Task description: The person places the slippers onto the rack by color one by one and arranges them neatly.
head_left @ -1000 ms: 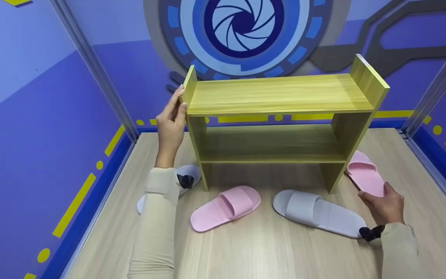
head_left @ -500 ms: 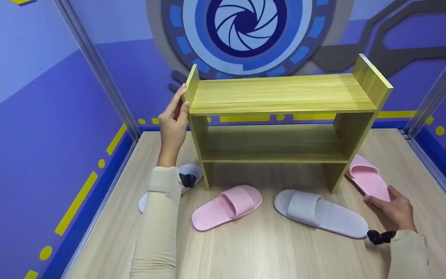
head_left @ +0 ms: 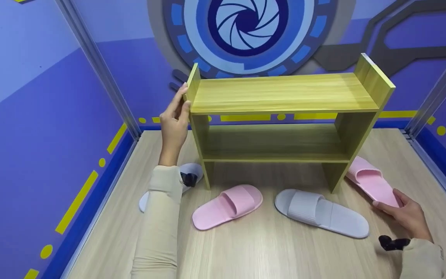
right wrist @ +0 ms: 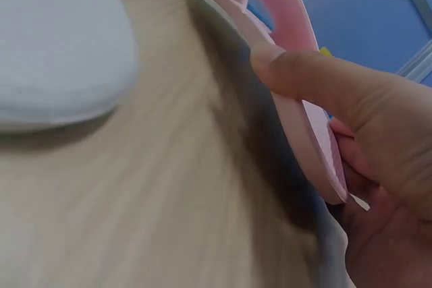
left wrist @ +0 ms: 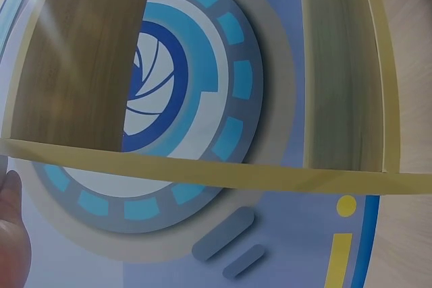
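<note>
My left hand [head_left: 174, 126] holds the left side panel of a wooden two-tier shoe rack [head_left: 273, 95], thumb at the front edge and fingers along the outer side. In the left wrist view only part of the thumb [left wrist: 12, 234] shows, beside the rack's edge [left wrist: 169, 168]. To the right of the rack, my right hand [head_left: 407, 215] grips a pink slipper [head_left: 378, 186] by its heel end. The right wrist view shows this slipper [right wrist: 297, 123] tilted on edge, the thumb on its side and a shadow beneath. Its toe is partly behind the rack's right panel.
Another pink slipper [head_left: 215, 211] lies in front of the rack on the left. A grey slipper [head_left: 341, 219] lies front right. A second light grey slipper [head_left: 192, 170] is partly hidden by my left sleeve. Printed blue walls [head_left: 52, 155] enclose the wooden floor [head_left: 246, 255].
My right hand has moved right and toward me, drawing the pink slipper slightly the same way. The left hand stays on the rack, and the other slippers keep their places.
</note>
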`<state>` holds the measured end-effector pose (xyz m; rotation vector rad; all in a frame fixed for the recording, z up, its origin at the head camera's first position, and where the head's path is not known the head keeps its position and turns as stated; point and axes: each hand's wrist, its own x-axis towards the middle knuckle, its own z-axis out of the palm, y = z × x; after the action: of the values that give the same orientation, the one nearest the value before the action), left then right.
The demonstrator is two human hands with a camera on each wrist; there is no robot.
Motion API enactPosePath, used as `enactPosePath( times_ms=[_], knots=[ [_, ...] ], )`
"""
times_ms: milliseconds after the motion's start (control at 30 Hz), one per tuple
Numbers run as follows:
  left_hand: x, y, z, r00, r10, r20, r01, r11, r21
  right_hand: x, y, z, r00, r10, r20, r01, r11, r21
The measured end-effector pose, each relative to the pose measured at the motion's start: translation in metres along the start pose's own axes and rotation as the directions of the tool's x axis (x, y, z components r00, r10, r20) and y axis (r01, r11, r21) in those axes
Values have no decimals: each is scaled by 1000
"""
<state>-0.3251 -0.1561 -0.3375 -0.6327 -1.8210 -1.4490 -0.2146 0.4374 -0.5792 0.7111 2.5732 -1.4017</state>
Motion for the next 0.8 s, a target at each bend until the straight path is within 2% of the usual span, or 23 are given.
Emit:
enactPosePath(
  times_ms=[167, 333, 633, 800],
  knots=[
    [0, 1, 0, 1000, -2, 2, 2, 1000, 7, -3, 3, -10, 999, -6, 33, 7, 1000, -12],
    [0, 1, -1, 1000, -8, 1, 8, 1000, 14, -8, 4, -19, 997, -48, 66, 51, 998, -41],
    [-1, 1, -1, 1000, -13, 3, 13, 1000, 12, -15, 4, -36, 992, -47, 119, 61, 992, -115],
    [0, 1, -1, 1000, -7, -2, 7, 1000, 2, -19, 5, -46, 985, -122, 122, 141, 977, -162]
  ],
)
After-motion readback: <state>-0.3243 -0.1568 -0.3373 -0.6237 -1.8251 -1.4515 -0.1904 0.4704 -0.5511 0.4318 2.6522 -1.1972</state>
